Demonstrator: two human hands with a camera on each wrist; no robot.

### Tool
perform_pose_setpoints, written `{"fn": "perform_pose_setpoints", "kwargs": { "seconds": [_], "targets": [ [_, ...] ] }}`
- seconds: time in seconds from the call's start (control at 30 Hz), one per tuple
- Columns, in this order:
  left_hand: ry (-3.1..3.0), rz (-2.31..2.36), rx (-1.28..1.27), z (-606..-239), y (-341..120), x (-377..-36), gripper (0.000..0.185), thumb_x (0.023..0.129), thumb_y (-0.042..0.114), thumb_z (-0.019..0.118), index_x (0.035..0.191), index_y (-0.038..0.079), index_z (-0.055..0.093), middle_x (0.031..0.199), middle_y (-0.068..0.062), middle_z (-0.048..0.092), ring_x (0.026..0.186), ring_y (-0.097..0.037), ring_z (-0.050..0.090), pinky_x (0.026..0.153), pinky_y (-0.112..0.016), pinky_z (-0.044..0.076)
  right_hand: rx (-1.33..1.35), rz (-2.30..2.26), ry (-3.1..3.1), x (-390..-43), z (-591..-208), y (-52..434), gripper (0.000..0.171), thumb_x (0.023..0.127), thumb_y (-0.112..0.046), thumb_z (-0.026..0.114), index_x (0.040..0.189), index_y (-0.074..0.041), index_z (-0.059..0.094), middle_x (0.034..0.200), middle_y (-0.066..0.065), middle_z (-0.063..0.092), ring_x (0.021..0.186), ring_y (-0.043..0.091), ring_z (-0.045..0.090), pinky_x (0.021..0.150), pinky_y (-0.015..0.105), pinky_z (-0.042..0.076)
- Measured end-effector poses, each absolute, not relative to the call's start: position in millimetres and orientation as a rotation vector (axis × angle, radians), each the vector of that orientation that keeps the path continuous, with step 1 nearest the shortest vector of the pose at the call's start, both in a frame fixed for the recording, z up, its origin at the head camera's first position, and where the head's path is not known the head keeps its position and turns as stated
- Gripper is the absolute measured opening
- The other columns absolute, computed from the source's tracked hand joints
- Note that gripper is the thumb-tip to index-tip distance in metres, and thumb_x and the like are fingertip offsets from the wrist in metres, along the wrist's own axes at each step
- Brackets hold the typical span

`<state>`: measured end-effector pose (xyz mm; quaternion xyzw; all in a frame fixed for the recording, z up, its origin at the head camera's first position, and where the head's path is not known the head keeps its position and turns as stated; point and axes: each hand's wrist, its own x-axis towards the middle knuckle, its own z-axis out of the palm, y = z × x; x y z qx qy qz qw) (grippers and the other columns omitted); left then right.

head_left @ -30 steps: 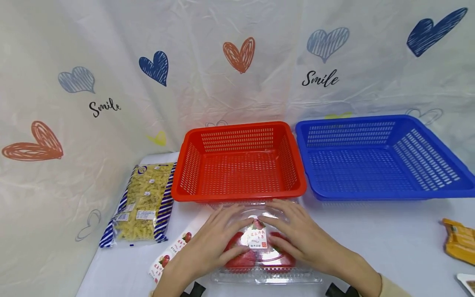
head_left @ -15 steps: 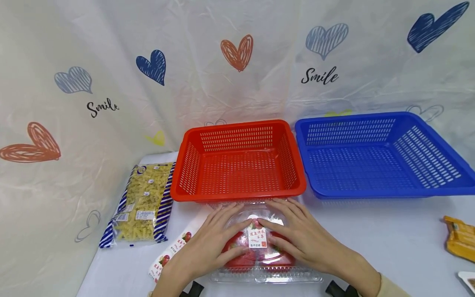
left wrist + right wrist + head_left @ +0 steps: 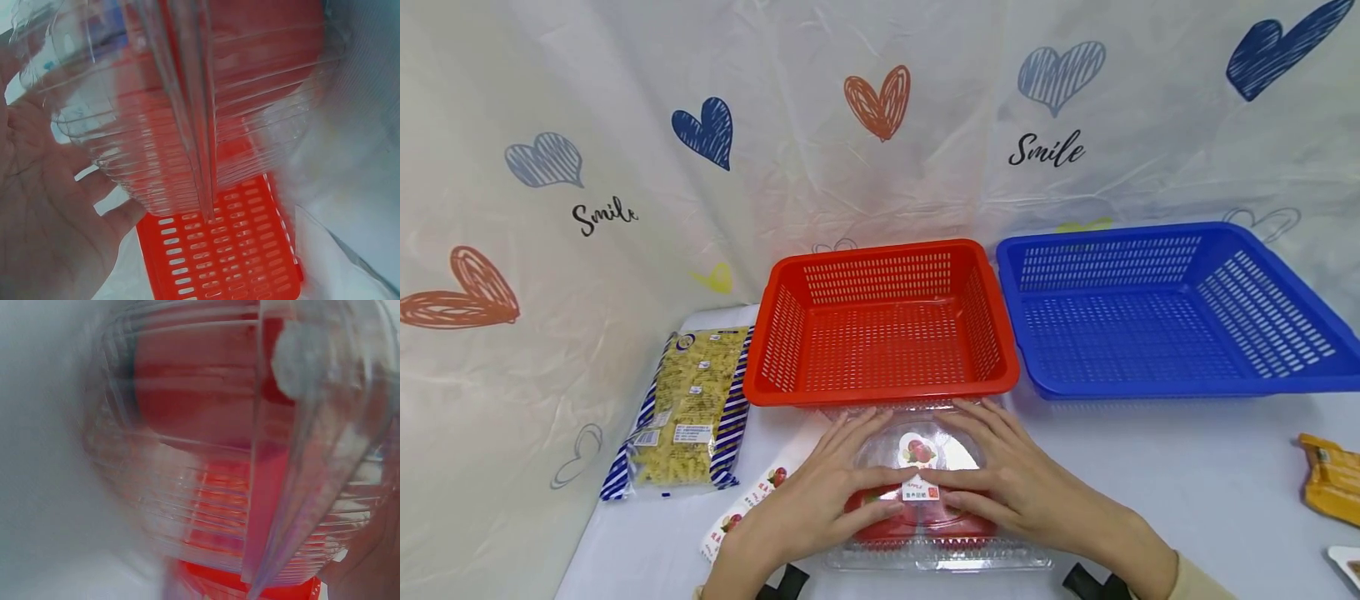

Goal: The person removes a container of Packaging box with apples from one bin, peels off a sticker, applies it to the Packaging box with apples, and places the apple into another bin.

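A clear plastic clamshell box (image 3: 940,557) of red fruit, which look like apples (image 3: 887,527), lies in front of the red basket in the head view. A white sticker (image 3: 919,454) with a fruit picture is on its lid. My left hand (image 3: 812,504) and right hand (image 3: 1026,492) rest on the lid from either side. Their fingers are spread and fairly straight, and the fingertips of both meet across the middle of the sticker, covering part of it. In the left wrist view, the left palm (image 3: 53,206) lies beside the box's ribbed wall (image 3: 156,169). The right wrist view is blurred.
The red basket (image 3: 880,398) stands just behind the box, the blue basket (image 3: 1157,387) to its right. A bag of pasta (image 3: 692,408) lies left. A strip of stickers (image 3: 748,506) runs under the left hand. A yellow packet (image 3: 1332,482) sits far right.
The uppermost fingers on the sticker have slid down from its top to its middle, uncovering the fruit picture. The head view has shifted slightly; box and baskets stay in place.
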<state>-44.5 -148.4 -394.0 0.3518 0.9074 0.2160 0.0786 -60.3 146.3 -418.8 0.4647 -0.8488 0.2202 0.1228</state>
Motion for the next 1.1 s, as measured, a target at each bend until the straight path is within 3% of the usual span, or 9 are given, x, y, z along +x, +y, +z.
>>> {"fn": "perform_pose_setpoints", "kwargs": {
  "seconds": [0.17, 0.37, 0.67, 0.9, 1.0, 1.1],
  "targets": [
    [2.706, 0.657, 1.092, -393, -151, -45, 0.039, 0.105, 0.058, 0.053, 0.130, 0.037, 0.074, 0.173, 0.000, 0.024, 0.161, -0.023, 0.013, 0.129, -0.054, 0.012, 1.425, 0.680, -2.484, -60, -415, 147, 0.030, 0.104, -0.047, 0.061, 0.132, -0.044, 0.071, 0.163, 0.006, 0.040, 0.153, 0.037, 0.027, 0.128, 0.040, -0.006],
    [2.595, 0.703, 0.973, -390, -153, -46, 0.038, 0.101, 0.064, 0.053, 0.129, 0.046, 0.072, 0.174, 0.008, 0.017, 0.162, -0.019, 0.002, 0.128, -0.057, 0.003, 1.464, 0.736, -2.502, -58, -412, 150, 0.030, 0.103, -0.047, 0.062, 0.132, -0.045, 0.071, 0.165, 0.004, 0.038, 0.158, 0.035, 0.015, 0.127, 0.037, -0.013],
    [2.547, 0.734, 0.952, -388, -154, -46, 0.038, 0.101, 0.064, 0.054, 0.128, 0.046, 0.073, 0.174, 0.008, 0.019, 0.162, -0.019, -0.001, 0.127, -0.059, 0.001, 1.479, 0.796, -2.519, -57, -412, 153, 0.028, 0.103, -0.046, 0.064, 0.129, -0.044, 0.072, 0.164, 0.004, 0.041, 0.158, 0.038, 0.013, 0.125, 0.035, -0.016],
    [2.528, 0.891, 0.920, -392, -157, -47, 0.034, 0.101, 0.059, 0.059, 0.117, 0.038, 0.081, 0.174, 0.008, 0.020, 0.161, -0.017, 0.002, 0.128, -0.059, 0.006, 1.467, 0.941, -2.499, -58, -407, 154, 0.021, 0.102, -0.038, 0.068, 0.121, -0.041, 0.078, 0.160, 0.004, 0.046, 0.157, 0.038, 0.021, 0.127, 0.034, -0.013],
    [2.533, 1.033, 0.827, -395, -161, -46, 0.028, 0.102, 0.054, 0.061, 0.115, 0.038, 0.081, 0.173, 0.010, 0.022, 0.161, -0.017, 0.008, 0.125, -0.064, 0.014, 1.386, 1.050, -2.541, -57, -402, 157, 0.024, 0.101, -0.030, 0.071, 0.122, -0.041, 0.077, 0.159, 0.000, 0.047, 0.155, 0.033, 0.026, 0.129, 0.055, 0.011],
    [2.585, 1.185, 0.743, -397, -166, -44, 0.022, 0.104, 0.046, 0.061, 0.115, 0.037, 0.078, 0.168, 0.009, 0.031, 0.157, -0.021, 0.022, 0.120, -0.066, 0.028, 1.232, 1.079, -2.566, -57, -396, 162, 0.034, 0.097, -0.019, 0.076, 0.127, -0.036, 0.074, 0.154, -0.004, 0.050, 0.148, 0.024, 0.038, 0.111, 0.063, 0.043]
  ]
}}
